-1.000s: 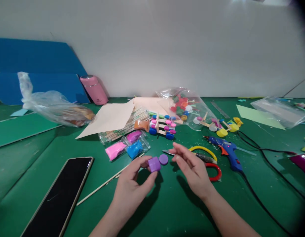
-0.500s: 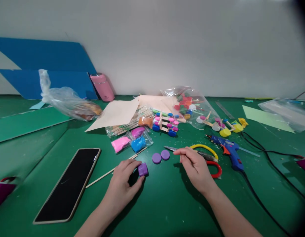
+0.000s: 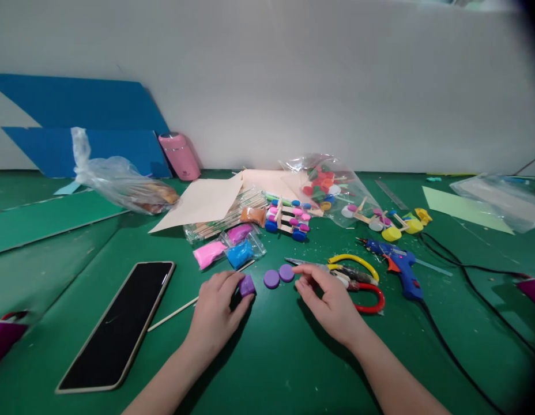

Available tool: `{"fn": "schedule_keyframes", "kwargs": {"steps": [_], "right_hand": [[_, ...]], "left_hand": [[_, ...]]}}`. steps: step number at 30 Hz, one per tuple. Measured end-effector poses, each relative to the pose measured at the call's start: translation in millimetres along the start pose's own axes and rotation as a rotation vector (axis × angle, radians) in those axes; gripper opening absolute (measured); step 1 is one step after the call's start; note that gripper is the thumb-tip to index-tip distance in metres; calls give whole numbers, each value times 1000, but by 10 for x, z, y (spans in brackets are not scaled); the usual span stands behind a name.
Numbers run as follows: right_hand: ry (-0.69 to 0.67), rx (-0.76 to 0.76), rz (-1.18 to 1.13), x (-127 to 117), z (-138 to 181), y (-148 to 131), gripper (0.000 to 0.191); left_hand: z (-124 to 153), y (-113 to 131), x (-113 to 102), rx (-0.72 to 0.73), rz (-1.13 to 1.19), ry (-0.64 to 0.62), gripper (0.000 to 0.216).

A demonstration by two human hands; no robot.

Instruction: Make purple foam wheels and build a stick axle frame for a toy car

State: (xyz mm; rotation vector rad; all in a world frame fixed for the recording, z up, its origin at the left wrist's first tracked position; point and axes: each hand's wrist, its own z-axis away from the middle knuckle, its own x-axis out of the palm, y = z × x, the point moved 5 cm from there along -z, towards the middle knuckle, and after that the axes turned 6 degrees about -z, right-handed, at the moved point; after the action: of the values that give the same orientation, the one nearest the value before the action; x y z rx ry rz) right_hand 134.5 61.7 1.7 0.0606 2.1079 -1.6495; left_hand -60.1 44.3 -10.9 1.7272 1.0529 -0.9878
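Observation:
My left hand (image 3: pixel 215 314) rests on the green mat with its fingers closed round a small purple clay lump (image 3: pixel 247 285). Two flat purple clay discs (image 3: pixel 278 275) lie side by side just right of that lump. My right hand (image 3: pixel 330 300) hovers low beside the discs, fingers loosely spread and holding nothing, its fingertips close to the right disc. Scissors with yellow and red handles (image 3: pixel 358 279) lie right behind that hand.
A black phone (image 3: pixel 120 320) and a thin wooden stick (image 3: pixel 176 311) lie at the left. Clay packets (image 3: pixel 226 251), a stick-and-cap model (image 3: pixel 287 222), a bag of caps (image 3: pixel 330 187), a blue glue gun (image 3: pixel 399 265) with its black cord, and beige paper (image 3: pixel 202 199) crowd the back.
My left hand has come down to the mat with the purple lump, leaving a second disc beside the first. My right hand has drawn in toward the discs.

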Motion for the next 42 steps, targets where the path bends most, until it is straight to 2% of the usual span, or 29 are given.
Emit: {"fn": "schedule_keyframes", "kwargs": {"steps": [5,12,18,22,24,26,28,30,33,36,42], "right_hand": [[-11,15,-11,6,-5,21,20],[-39,36,-36,56,-3,48,21],[-41,55,-79,61,5,48,21],[-32,66,-147,61,6,53,21],[-31,75,-205,68,7,61,21],[-37,85,-273,79,8,66,22],[-47,91,-337,87,12,55,23],[-58,90,-382,91,21,26,25],[-84,88,-428,100,47,-33,28],[-117,79,-443,118,75,-69,31],[-159,59,-399,150,101,-42,38]], "left_hand": [[-120,-40,43,-8,16,48,22],[-98,-67,71,-20,7,66,23],[-69,-91,48,-76,-7,53,42],[-49,-103,26,-88,-19,45,45],[-34,-74,-27,-103,10,82,45],[-20,14,-115,-120,95,140,38],[-18,163,-195,-134,267,148,22],[-31,339,-208,-185,529,43,11],[-32,548,-148,-373,943,-131,10],[-6,652,-78,-508,1122,-242,7],[130,651,26,-706,1340,-333,17]]}}
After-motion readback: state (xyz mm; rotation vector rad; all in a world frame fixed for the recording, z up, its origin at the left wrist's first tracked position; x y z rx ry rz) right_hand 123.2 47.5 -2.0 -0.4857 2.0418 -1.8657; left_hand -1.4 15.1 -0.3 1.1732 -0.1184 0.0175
